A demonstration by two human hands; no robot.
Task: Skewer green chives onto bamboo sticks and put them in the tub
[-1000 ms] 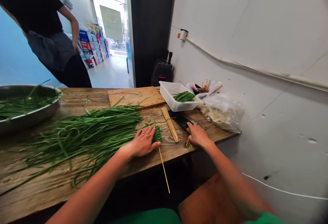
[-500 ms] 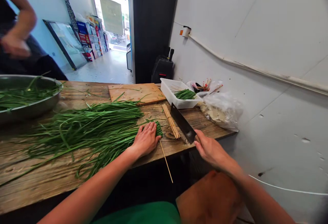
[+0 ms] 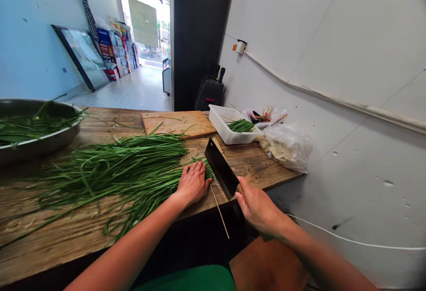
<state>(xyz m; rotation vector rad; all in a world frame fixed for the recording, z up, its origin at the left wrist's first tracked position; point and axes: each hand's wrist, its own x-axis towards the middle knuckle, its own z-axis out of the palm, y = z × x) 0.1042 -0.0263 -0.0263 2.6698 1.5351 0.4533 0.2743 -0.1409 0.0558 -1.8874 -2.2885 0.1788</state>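
1. A cleaver (image 3: 220, 172) is grasped by the right hand (image 3: 258, 206), which is closed around the handle; the handle itself is hidden by the fingers. The dark blade is held edge down, just beside the cut ends of the greens.
2. The left hand (image 3: 194, 183) is laid flat, palm down and fingers spread, on the bunched ends of a heap of long green chives (image 3: 123, 167); nothing is clasped by it, the stalks only being pressed onto the wood.
3. The chives are spread lengthwise across the wooden table (image 3: 60, 233), their trimmed ends lying near the table's front right corner, between the two hands.
4. A single bamboo skewer (image 3: 220, 213) is seen under the pressed bunch, jutting out past the table's front edge. A small bundle of skewers (image 3: 218, 143) is partly hidden behind the blade.
5. Farther back, a wooden cutting board (image 3: 176, 123) is laid on the table, and just to its right a white plastic tub (image 3: 222, 127) with short cut greens inside.
6. Beside the tub, against the wall, clear plastic bags (image 3: 286, 144) are piled.
7. At the far left, a metal basin (image 3: 40, 138) holding more chives is set on the table.
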